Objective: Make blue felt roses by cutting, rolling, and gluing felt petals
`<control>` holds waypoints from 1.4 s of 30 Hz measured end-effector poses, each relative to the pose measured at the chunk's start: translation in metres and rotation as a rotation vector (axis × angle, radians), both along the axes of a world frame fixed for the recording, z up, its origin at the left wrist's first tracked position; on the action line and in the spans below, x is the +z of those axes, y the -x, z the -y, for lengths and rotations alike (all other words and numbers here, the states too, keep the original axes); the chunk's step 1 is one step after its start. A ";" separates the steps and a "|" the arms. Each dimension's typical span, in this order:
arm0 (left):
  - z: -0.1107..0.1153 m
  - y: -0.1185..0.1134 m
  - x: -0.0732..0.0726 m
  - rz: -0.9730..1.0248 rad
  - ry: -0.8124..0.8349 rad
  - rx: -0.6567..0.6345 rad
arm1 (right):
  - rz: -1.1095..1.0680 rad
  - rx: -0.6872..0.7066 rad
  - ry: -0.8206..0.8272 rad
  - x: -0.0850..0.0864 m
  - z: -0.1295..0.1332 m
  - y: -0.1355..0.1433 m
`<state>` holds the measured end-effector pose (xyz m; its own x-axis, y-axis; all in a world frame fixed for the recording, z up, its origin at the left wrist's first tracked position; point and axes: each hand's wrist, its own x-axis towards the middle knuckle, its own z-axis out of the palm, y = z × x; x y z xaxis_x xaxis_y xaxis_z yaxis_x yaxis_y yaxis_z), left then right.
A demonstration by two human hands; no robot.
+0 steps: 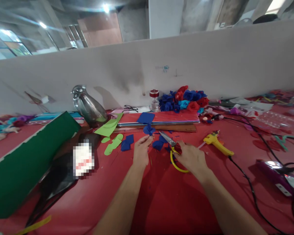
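Glue gun (217, 144) right of scissors (168, 138); behind, jug (90, 107) left of jar (154, 101).

Left hand (142, 151) bare, right hand (191, 158) bare too. Slim fingers (147, 140). Left forearm (123, 199) and right forearm (225, 199) both uncovered from the wrists (138, 165) to the near edge of view; smooth outline, slender, narrow at the far end, wider at the near end. Nails and small skin marks too blurred to tell.
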<state>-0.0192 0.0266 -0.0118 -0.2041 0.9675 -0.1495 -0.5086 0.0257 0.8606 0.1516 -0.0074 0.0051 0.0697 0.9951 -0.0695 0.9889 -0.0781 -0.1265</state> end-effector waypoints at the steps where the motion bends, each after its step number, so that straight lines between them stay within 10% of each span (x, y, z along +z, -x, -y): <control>1: 0.001 0.000 0.000 -0.012 -0.020 0.003 | 0.006 0.005 -0.006 0.000 0.000 0.000; 10: 0.007 -0.003 0.007 -0.063 -0.232 -0.032 | 0.017 0.029 -0.021 0.002 0.003 0.003; 42: -0.001 0.002 0.001 0.017 -0.077 0.073 | 0.000 0.049 -0.003 -0.002 0.002 0.003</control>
